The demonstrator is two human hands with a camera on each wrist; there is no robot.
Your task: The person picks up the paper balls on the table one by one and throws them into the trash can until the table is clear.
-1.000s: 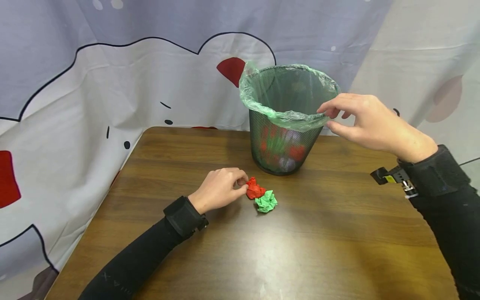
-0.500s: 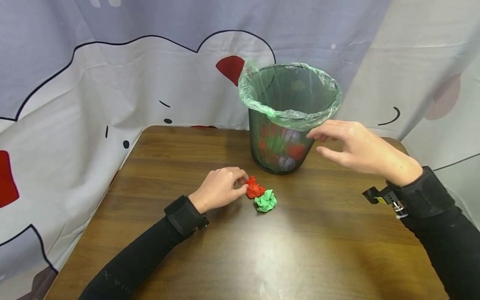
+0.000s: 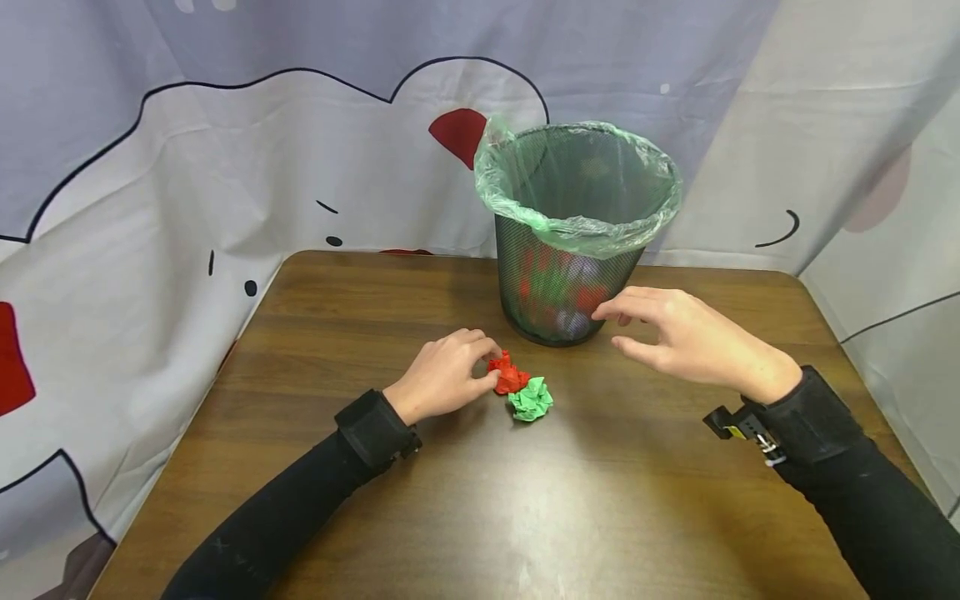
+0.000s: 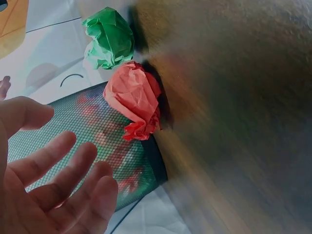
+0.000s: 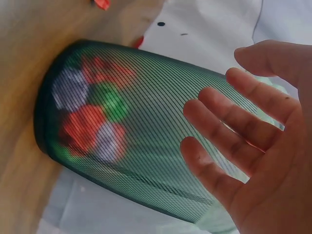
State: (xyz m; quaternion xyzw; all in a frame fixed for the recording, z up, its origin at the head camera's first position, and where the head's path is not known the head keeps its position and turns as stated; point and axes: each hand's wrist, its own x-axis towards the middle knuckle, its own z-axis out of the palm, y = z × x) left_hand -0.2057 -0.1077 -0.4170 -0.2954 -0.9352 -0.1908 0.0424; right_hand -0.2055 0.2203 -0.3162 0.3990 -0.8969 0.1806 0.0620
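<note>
A crumpled red paper ball (image 3: 510,377) and a crumpled green paper ball (image 3: 531,400) lie side by side on the wooden table. My left hand (image 3: 448,373) is just left of the red ball, thumb and fingers parted around its near side; in the left wrist view a gap shows between the fingers and the ball. Over the table, in front of the mesh bin (image 3: 551,292), hovers my right hand (image 3: 690,342), its fingers loosely extended and holding nothing. In the right wrist view the palm (image 5: 273,161) faces the bin's side.
The bin stands at the table's back, a green plastic liner (image 3: 600,237) folded over its rim. Several red, green and whitish paper balls (image 5: 92,112) show through the mesh. A printed curtain (image 3: 300,167) hangs behind the table (image 3: 360,292).
My right hand has left the bin liner's edge and come down and leftward in front of the bin. The left hand has barely shifted, its thumb and fingers slightly wider apart.
</note>
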